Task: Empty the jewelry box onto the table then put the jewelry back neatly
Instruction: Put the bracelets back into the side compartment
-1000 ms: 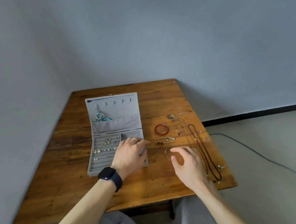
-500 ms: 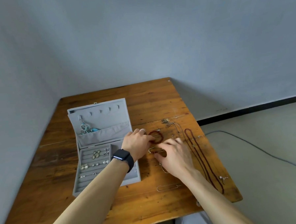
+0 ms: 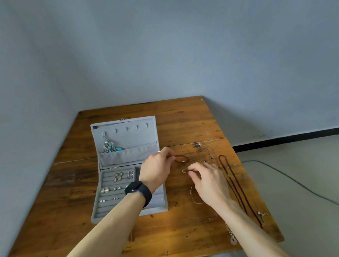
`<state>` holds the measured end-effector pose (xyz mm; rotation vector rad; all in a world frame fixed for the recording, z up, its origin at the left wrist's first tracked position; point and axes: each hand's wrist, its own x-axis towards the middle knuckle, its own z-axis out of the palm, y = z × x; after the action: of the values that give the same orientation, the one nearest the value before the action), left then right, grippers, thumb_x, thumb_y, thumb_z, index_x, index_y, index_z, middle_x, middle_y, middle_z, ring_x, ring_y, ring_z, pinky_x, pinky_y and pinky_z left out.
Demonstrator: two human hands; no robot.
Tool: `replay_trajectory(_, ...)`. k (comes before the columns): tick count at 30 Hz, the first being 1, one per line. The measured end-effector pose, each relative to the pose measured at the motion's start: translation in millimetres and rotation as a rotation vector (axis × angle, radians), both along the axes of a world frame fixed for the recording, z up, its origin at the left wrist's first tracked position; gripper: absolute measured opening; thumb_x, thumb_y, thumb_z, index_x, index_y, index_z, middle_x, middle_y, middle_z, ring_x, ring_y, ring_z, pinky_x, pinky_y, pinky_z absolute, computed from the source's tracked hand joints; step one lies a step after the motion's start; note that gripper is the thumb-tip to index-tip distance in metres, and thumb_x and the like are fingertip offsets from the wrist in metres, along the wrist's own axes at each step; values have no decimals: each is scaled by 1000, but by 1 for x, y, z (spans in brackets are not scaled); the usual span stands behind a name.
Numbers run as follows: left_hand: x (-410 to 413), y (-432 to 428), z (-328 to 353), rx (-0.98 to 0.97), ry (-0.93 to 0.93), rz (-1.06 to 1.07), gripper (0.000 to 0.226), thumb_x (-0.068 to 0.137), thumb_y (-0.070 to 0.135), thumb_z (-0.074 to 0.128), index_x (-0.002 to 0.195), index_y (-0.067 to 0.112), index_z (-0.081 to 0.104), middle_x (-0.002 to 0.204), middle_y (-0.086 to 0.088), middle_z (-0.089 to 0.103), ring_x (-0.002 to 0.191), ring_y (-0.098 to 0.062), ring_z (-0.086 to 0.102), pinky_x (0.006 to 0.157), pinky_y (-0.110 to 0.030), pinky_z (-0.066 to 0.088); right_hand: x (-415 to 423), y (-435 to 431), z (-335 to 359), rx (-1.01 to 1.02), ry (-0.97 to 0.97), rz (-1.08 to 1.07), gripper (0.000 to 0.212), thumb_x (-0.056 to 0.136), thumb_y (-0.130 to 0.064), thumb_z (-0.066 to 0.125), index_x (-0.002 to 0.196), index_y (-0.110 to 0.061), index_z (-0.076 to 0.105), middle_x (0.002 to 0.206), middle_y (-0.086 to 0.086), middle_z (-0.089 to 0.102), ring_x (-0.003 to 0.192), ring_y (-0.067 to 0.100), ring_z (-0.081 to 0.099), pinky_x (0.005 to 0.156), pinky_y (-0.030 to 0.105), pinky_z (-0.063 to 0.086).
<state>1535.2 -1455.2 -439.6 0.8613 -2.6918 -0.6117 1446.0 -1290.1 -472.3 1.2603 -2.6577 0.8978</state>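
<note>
Gray walls are meeting in a corner behind a brown wooden counter [image 3: 183, 117]. The left hand [image 3: 157, 168] is reaching forward, and its thumb and fingers are pinching one red bead bracelet [image 3: 182, 159] just to the right of the open box lid. The right hand [image 3: 208, 182] is sitting near it with its fingers curled down, pinching one thin gold bracelet [image 3: 185, 170]. Both arms are stretching forward with the backs of the hands facing up, and the left arm is crossing over the box. One black watch [image 3: 138, 190] is sitting on the left wrist. One gray jewelry box [image 3: 130, 138] is lying open on the left side of the counter, with earrings [image 3: 118, 177] sitting in its rows and five little hooks [image 3: 126, 128] in its lid. One long dark red necklace [image 3: 232, 182] is lying to the right of the hands. One thin bangle [image 3: 194, 197] is peeking out beside the right hand.
</note>
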Motion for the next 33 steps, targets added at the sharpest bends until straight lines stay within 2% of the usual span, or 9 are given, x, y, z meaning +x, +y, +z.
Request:
replay_trajectory(4, 29, -9, 12, 195, 232, 120, 6, 100, 33, 58, 103, 31, 63, 91, 17, 68, 80, -6, 65, 73, -31, 56, 2, -2, 12, -166, -116, -19, 14, 93, -27, 66, 107, -24, 69, 98, -12, 71, 91, 6, 64, 77, 16, 50)
replay_trajectory(6, 47, -13, 16, 230, 302, 162, 4, 99, 31, 60, 100, 30, 64, 87, 17, 68, 82, -3, 64, 70, -25, 53, 8, -5, 21, -237, -218, -41, 12, 93, -23, 66, 105, -23, 68, 93, -17, 68, 87, -5, 62, 72, 2, 41)
replay_trajectory(8, 63, -16, 17, 266, 322, 196, 4, 99, 31, 60, 101, 29, 63, 88, 16, 66, 84, -2, 63, 67, -19, 50, 18, -6, 28, -302, -309, -68, 12, 94, -21, 65, 105, -24, 67, 89, -25, 62, 87, -17, 57, 68, -3, 39)
replay_trajectory(12, 88, -24, 15, 298, 301, 258, 3, 99, 29, 60, 101, 29, 61, 89, 14, 65, 88, -4, 62, 70, -17, 46, 44, -3, 29, -414, -530, -66, 12, 95, -21, 63, 105, -27, 65, 95, -18, 68, 89, -2, 66, 72, 6, 48)
replay_trajectory(17, 93, -30, 14, 318, 269, 316, 6, 100, 28, 58, 105, 25, 60, 94, 9, 65, 81, 0, 58, 60, -11, 40, 75, 12, 21, -490, -683, -35, 13, 95, -22, 64, 106, -27, 66, 96, -13, 71, 88, 4, 68, 78, 24, 57)
replay_trajectory(21, 83, -32, 9, 341, 162, 344, 14, 99, 32, 59, 111, 25, 61, 103, 1, 70, 90, -14, 64, 72, -26, 53, 82, 22, 17, -491, -708, -48, 12, 94, -22, 65, 105, -26, 67, 94, -13, 72, 88, 4, 69, 79, 27, 58)
replay_trajectory(25, 78, -29, 10, 88, -125, 324, 18, 97, 36, 53, 108, 27, 65, 97, 1, 69, 87, -23, 66, 72, -35, 56, 81, 26, 22, -488, -691, -49, 12, 94, -23, 65, 104, -29, 67, 97, -13, 71, 91, 5, 68, 80, 22, 56)
replay_trajectory(28, 75, -25, 11, -72, -219, 285, 22, 96, 35, 50, 106, 25, 67, 95, -2, 69, 84, -27, 66, 73, -36, 56, 79, 28, 25, -488, -683, -53, 13, 94, -21, 65, 103, -29, 66, 98, -14, 71, 92, 4, 68, 79, 20, 56)
replay_trajectory(33, 69, -16, 12, -246, -351, 226, 25, 95, 27, 50, 110, 16, 67, 118, -5, 59, 106, -29, 58, 71, -37, 48, 78, 31, 30, -495, -670, -36, 12, 93, -21, 66, 101, -30, 68, 98, -18, 70, 95, -5, 64, 77, 12, 52)
